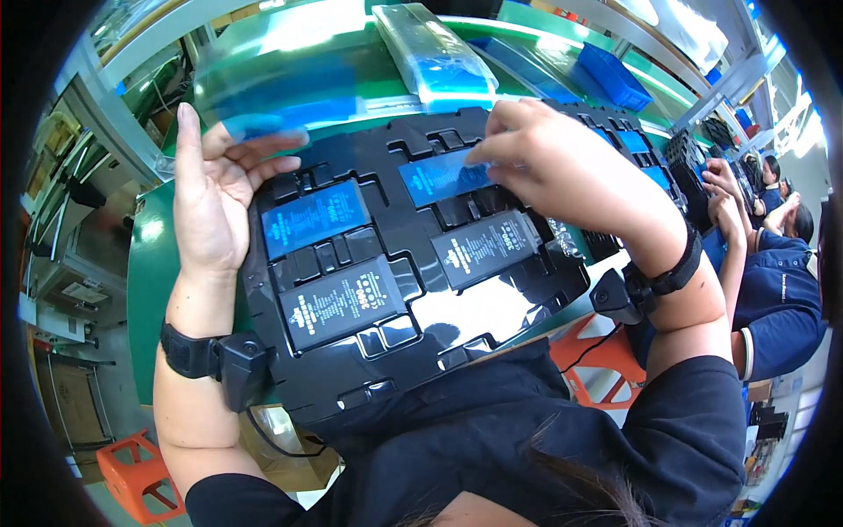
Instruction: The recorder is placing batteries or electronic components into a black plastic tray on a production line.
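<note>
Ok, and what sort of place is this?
Probably a factory floor, perhaps for electronics assembly: a black moulded tray holds flat, battery-like packs in its recesses, and a co-worker in a navy shirt is at the right.

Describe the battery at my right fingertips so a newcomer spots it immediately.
Find the big black tray. In its far row, by the person's right hand, lies a flat, blue-faced battery. Toward the body sits a black battery; only this blue one has that hand at its right end.
</note>
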Available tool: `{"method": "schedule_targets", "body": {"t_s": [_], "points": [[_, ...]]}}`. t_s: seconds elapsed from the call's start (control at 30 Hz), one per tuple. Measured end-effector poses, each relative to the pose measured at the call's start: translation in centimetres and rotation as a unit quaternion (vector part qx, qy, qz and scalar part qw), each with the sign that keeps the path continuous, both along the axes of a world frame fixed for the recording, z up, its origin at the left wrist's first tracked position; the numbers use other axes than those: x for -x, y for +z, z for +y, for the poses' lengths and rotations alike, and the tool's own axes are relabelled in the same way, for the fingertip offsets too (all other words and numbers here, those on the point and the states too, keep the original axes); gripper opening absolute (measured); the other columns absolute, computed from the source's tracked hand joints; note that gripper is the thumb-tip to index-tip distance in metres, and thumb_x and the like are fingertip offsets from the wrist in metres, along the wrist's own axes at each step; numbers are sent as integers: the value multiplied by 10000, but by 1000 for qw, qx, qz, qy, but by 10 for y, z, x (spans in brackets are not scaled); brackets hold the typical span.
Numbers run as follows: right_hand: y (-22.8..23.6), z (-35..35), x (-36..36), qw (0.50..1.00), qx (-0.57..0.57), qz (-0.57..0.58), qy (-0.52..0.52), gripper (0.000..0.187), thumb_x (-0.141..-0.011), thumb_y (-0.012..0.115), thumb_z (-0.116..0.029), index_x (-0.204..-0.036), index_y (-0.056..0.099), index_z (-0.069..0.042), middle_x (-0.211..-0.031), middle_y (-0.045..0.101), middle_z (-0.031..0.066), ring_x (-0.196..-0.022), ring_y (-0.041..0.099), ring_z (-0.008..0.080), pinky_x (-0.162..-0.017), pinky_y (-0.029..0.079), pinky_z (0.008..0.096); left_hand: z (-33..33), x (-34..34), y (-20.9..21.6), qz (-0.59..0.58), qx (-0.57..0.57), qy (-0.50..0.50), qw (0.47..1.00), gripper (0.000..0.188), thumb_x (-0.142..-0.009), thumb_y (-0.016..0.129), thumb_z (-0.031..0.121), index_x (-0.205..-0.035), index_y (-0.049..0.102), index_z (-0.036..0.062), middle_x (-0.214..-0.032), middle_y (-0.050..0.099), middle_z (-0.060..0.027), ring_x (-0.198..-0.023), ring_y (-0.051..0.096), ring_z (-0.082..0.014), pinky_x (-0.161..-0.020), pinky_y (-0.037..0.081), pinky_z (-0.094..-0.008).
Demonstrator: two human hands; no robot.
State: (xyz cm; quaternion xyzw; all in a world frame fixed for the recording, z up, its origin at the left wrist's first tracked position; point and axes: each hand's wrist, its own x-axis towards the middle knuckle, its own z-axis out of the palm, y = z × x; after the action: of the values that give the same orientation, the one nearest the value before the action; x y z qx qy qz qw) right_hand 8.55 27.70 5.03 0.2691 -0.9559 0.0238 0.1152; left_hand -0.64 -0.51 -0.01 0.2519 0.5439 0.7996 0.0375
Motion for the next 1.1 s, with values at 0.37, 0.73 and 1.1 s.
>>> {"method": "schedule_targets", "body": {"t_s": [0.37, 0.73, 1.1], "points": [[11, -49, 33, 963, 159, 188, 110, 299, -835, 574, -134, -1118, 571, -40, -1055, 541, 153, -987, 535, 319, -841, 435, 384, 7, -18, 0, 51, 84, 4, 995, 305, -803, 631, 33, -1106, 598, 33, -1029, 622, -44, -951, 567, -98, -872, 435, -247], [-3, -66, 34, 969, 176, 116, 127, 248, -822, 598, -110, -1054, 545, -43, -775, 611, 142, -712, 616, 313, -621, 475, 382, 11, -23, 11, 32, 77, -71, 994, 504, -798, 670, 55, -1267, 488, 33, -1033, 634, -96, -944, 608, -137, -841, 489, -268], [24, -44, -8, 878, 408, 245, 51, 85, -821, 626, -31, -889, 665, 1, -739, 650, 57, -643, 614, 97, -569, 469, 199, 6, -9, -3, 94, 162, 37, 982, 549, -903, 466, 506, -755, 644, 8, -711, 637, -85, -681, 614, -138, -698, 466, -246]]}}
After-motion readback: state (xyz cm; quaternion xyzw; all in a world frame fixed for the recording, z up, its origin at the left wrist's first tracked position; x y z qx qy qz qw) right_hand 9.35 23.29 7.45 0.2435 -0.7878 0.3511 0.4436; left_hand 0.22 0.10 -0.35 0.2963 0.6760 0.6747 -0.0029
